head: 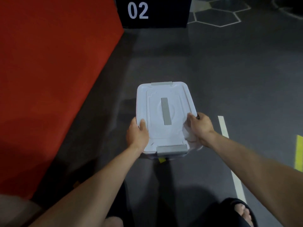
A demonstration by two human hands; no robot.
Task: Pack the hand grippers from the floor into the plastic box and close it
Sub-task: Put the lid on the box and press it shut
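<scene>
A white plastic box (164, 154) stands on the dark floor in front of me with its white lid (152, 112) lying on top. The lid has a grey handle strip (166, 111) in its middle and grey latches at the far end (161, 83) and the near end (172, 149). My left hand (137, 134) grips the lid's left edge near the front corner, thumb on top. My right hand (200, 126) grips the right edge, fingers curled over the rim. The lid sits slightly skewed, with the box rim showing at the near right. No hand grippers are visible; the box's inside is hidden.
A large red mat (49, 79) rises on the left. A black block marked 02 (152, 12) stands at the back. White line (229, 153) and yellow tape (298, 154) mark the floor at right. My sandalled foot (241, 212) is at the bottom right.
</scene>
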